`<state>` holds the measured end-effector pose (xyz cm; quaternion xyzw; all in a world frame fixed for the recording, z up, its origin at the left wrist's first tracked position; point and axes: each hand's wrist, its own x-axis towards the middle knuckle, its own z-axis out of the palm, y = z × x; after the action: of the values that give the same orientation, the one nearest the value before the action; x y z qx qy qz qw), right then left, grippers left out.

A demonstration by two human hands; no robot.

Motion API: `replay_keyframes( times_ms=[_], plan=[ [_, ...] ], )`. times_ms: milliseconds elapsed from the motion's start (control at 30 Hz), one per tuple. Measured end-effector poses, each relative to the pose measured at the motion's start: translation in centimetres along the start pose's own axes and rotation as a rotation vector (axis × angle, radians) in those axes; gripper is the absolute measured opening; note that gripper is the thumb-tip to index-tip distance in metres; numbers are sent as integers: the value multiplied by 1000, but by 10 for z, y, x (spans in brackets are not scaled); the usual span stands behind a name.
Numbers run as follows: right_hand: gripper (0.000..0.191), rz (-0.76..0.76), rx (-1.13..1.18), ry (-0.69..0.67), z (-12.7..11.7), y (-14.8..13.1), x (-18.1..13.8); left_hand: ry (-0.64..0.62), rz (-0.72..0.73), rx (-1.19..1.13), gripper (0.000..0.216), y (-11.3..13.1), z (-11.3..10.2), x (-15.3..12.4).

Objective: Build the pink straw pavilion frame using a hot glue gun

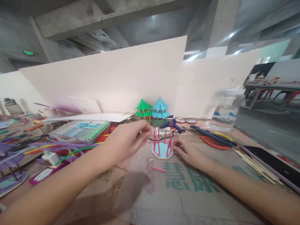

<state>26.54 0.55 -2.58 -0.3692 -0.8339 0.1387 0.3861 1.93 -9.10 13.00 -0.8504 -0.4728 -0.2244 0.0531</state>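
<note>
A small octagonal base (164, 149), pale blue on top, carries several upright pink posts (158, 147) around its edge. My right hand (188, 151) is curled at the right side of this base, its thumb and fingertips against the rim by the leaning posts. To the left, my left hand (130, 137) hovers with thumb and fingers pinched together; what they hold, if anything, is hidden. One loose pink stick (159, 169) lies on the cardboard in front of the base. Behind stand a green model pavilion (142, 109) and a blue one (160, 109).
A dark blue glue gun (172, 124) lies behind the base, with pliers (211, 134) to its right. Farther right are a water jug (227, 109), wooden sticks (255, 164) and a phone (274, 165). At left are a plastic case (79, 131), pipe cleaners (67, 145) and a purple model (11, 159).
</note>
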Motion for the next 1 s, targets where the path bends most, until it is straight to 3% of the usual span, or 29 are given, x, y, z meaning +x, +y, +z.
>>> replay_keyframes(
  times_ms=[100, 200, 300, 467, 667, 767, 833, 900, 1000],
  plan=[
    [13, 76, 50, 177, -10, -10, 2, 55, 62, -452, 17, 22, -3, 26],
    [21, 80, 94, 304, -31, -29, 6, 19, 37, -783, 16, 34, -2, 43],
    [37, 13, 253, 253, -54, -56, 7, 42, 4, -928, 13, 38, 3, 46],
    [40, -61, 549, 76, -83, -102, -2, 169, -31, -907, 13, 41, 13, 29],
    [18, 54, 413, 84, -93, -122, -6, 195, 32, -662, 18, 39, 12, 19],
    [16, 52, 381, 205, -96, -119, -7, 63, 74, -416, 17, 28, 11, 20],
    [18, 37, 390, 295, -101, -116, -9, -135, 107, -216, 17, 18, 21, 18],
    [21, 23, 349, 376, -108, -114, -12, -348, 160, -78, 17, 7, 42, 15],
    [22, -17, 181, 466, -117, -117, -18, -497, 120, -35, 16, -4, 82, 8]
  ],
)
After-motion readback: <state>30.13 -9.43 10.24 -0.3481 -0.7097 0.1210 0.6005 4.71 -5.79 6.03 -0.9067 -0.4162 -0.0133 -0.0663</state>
